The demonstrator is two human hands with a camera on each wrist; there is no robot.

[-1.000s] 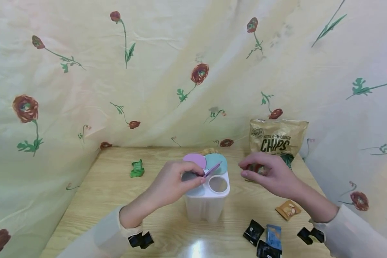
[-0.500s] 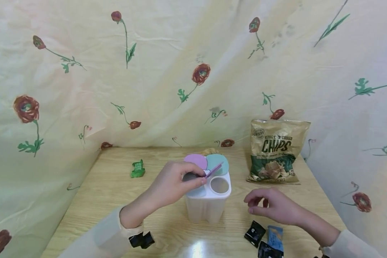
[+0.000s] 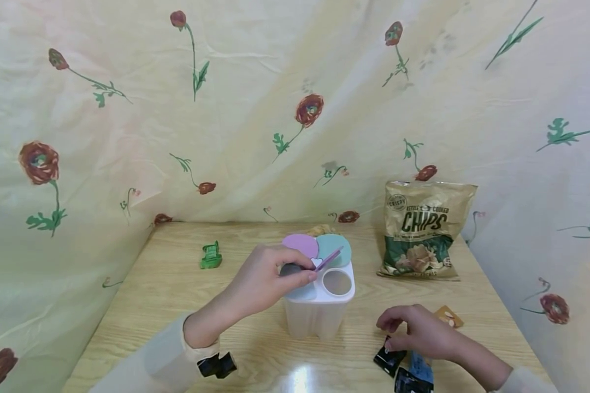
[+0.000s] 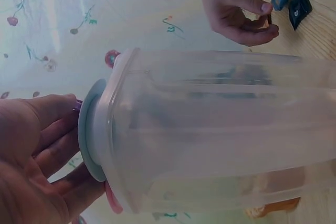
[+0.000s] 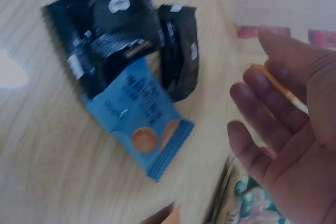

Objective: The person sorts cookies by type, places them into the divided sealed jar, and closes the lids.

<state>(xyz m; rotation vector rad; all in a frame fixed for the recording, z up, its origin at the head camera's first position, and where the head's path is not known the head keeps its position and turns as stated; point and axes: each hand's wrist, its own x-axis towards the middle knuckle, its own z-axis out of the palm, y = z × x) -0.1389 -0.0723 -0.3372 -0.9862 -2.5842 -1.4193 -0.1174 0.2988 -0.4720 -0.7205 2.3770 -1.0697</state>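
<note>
- Pale floral cloth (image 3: 255,136) backs the wooden table (image 3: 142,297) we look down on.
- Standing upright on it, we see a translucent container (image 3: 317,322) with a white top; its cloudy wall keeps us from telling what is inside.
- Purple cover (image 3: 300,245) and teal cover (image 3: 336,250) sit at the back; at front right we find an uncovered round opening (image 3: 337,281).
- Our left hand (image 3: 263,278) pinches a tilted purple lid (image 3: 330,257) above the top, partly blocking our view of the pale blue cover (image 3: 302,295).
- Our right hand (image 3: 418,330) is loosely curled, gripping nothing, near two black packets (image 5: 105,30) and a blue packet (image 5: 142,119); from the head, it partly hides the blue one and the orange packet (image 3: 449,315).
- Behind, at right, we have a chips bag (image 3: 428,232); far left, a green packet (image 3: 211,255).
</note>
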